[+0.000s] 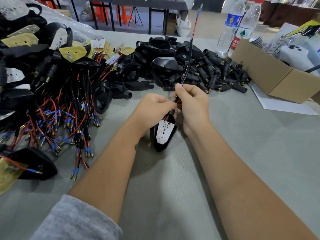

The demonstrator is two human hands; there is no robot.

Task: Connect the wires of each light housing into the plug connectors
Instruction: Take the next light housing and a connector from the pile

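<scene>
Left hand [153, 108], fingers curled, grips the neck of a black arrowhead-shaped plastic light housing [165, 134] holding a white LED board with yellow diodes; the housing is tilted, its pointed tip down at the grey ribbed counter [242, 153], though contact cannot be told. Right hand [192, 104], just beside the left and touching it, pinches the black-sleeved wire lead [187, 63] that leaves the housing neck and rises upward, ending in red strands and a blue-insulated brass terminal [199, 10]. To the left lies a heap of wired black housings with yellow and white boards [52, 54], their red and black wires with blue-sleeved terminals [69, 123] fanned toward the near edge. Beyond the hands: a pile of bare black housing shells [155, 56], and right of it a pile of black cylindrical plug connectors with brass tips [223, 77]. Far right: a brown cardboard box [270, 75] on a white paper sheet [284, 104], and two clear plastic water bottles [237, 25] standing upright behind the connectors
</scene>
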